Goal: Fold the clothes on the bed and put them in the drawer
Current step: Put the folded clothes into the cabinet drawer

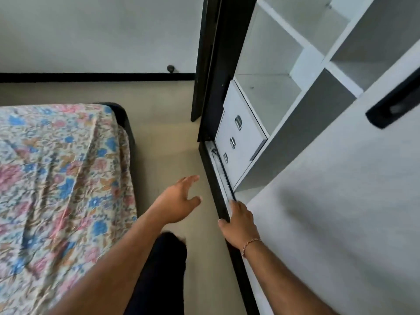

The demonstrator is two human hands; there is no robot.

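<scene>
Drawers (238, 142), three white fronts with chrome handles, sit pushed in low in the open wardrobe (284, 71), stacked one above another, faces turned toward the bed (56, 178). No clothes show on the floral bedsheet. Right hand (238, 220) grips the dark edge of the wardrobe door (341, 212), fingers curled round it. Left hand (179, 201) hangs above the floor, fingers spread, holding nothing.

text: none legible | labels: none | brands: none | numbers: none | signs: none anywhere in the head view
</scene>
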